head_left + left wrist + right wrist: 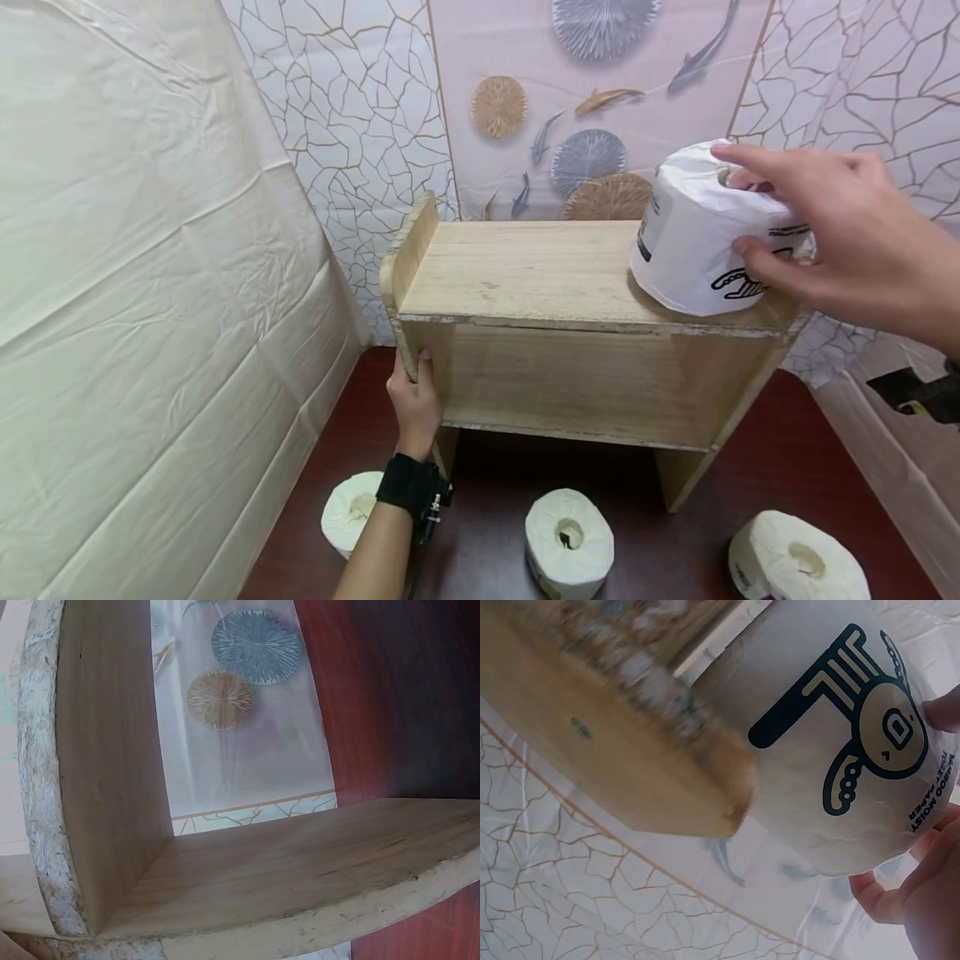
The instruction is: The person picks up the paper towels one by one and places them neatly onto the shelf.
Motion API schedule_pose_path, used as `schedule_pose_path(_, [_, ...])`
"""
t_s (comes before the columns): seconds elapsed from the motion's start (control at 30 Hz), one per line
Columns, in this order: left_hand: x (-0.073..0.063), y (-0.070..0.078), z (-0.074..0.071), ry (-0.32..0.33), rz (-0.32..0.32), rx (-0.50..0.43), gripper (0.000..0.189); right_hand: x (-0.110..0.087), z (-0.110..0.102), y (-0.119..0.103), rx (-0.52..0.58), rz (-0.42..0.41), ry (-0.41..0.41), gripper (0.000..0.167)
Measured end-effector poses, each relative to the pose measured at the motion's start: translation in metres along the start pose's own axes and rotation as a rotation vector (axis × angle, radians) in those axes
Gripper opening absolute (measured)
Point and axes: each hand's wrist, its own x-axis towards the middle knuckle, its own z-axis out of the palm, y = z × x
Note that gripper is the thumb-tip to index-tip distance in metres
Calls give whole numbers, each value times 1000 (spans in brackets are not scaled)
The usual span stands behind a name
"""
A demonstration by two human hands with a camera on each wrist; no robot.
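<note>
Steadying the wooden shelf (577, 383) with my left hand (415, 404), toilet roll (686, 237) in my right hand (862, 225) at the top board's (517, 267) right end.
My right thumb and fingers pinch the roll; my left grips the side panel (408, 258). I judge this as placing: next calls for a level base and gentle release. Three other rolls (543, 542) sit on the table (645, 554), outside the shelf.

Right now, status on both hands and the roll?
Left hand grips shelf by left side. Right hand holds wrapped roll at shelf's top right end. Three other rolls below; nothing visibly blocking.
</note>
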Motion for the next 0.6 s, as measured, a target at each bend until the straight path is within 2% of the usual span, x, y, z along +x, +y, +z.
schedule_pose_path(0.6, [1,-1,0,8,8,23,38,11,1,-13,-2,50,-32,96])
